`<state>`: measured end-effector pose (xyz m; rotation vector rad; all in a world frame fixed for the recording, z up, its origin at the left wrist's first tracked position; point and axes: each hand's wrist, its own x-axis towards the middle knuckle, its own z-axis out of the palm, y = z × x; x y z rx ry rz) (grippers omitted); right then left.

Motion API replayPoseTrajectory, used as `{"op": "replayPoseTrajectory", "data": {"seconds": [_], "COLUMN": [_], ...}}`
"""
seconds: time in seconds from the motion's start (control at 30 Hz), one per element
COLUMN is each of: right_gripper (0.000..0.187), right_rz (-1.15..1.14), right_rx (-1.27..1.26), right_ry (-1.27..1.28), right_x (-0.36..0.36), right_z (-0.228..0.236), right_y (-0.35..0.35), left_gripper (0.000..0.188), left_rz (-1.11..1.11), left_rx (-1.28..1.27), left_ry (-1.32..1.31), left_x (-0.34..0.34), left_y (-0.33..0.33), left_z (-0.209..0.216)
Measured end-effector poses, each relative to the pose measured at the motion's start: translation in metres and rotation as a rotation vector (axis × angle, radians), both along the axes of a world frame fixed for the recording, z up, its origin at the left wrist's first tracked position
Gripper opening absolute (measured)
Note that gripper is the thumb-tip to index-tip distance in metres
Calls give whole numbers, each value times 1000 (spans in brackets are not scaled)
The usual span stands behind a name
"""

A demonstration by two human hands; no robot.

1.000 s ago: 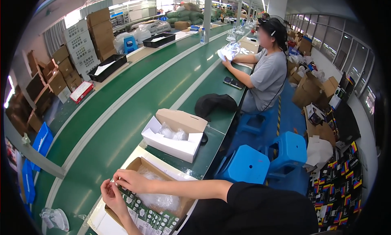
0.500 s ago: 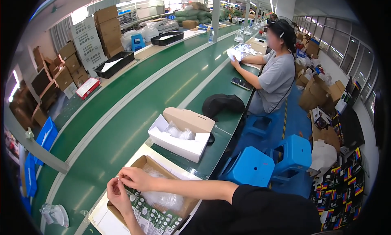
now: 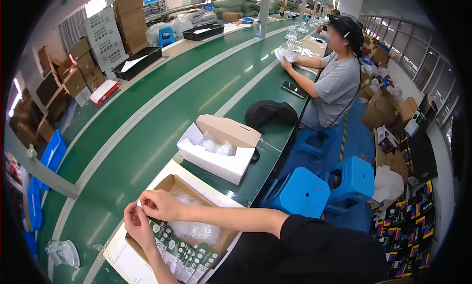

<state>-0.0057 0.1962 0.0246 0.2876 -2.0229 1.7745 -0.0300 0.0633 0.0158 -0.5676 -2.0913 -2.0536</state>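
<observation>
My left hand point(image 3: 139, 227) and my right hand point(image 3: 164, 205) meet fingertip to fingertip above the left end of an open cardboard tray point(image 3: 214, 199). Pinched between them is a small white piece point(image 3: 139, 204), mostly covered by the fingers and too small to name. In the tray, green-and-white printed cards point(image 3: 189, 254) lie along the near side. Crumpled clear plastic bags point(image 3: 196, 230) fill the part behind them, below my right forearm.
Beyond the tray stands an open white box point(image 3: 211, 156) with clear plastic-wrapped items. A clear plastic piece point(image 3: 64, 253) lies at left. A black bag point(image 3: 270, 114) and phone point(image 3: 293, 89) sit before a co-worker point(image 3: 337, 82). Blue stools point(image 3: 300, 195) stand at right.
My joined hands have shifted slightly left and up in the picture, still pinching the small white piece, and it shows a little more. The co-worker still holds a clear item.
</observation>
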Motion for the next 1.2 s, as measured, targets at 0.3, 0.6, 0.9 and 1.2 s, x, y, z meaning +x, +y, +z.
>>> {"op": "replayPoseTrajectory", "data": {"seconds": [0.3,0.6,0.9,1.2], "right_gripper": [14,9,5,2], "right_rz": [5,-54,44,35], "right_rx": [-1,190,-167,-105], "right_ry": [-37,-146,-142,-75], "right_x": [2,0,-8,-18], "right_z": [0,-1,-15,4], "right_y": [15,5,1,20], "left_gripper": [17,17,27,25], "left_rz": [10,106,60,15], "left_rx": [20,-171,-214,-179], "left_ry": [29,91,235,137], "left_x": [10,3,1,3], "left_y": [17,3,0,18], "left_z": [7,1,9,4]}}
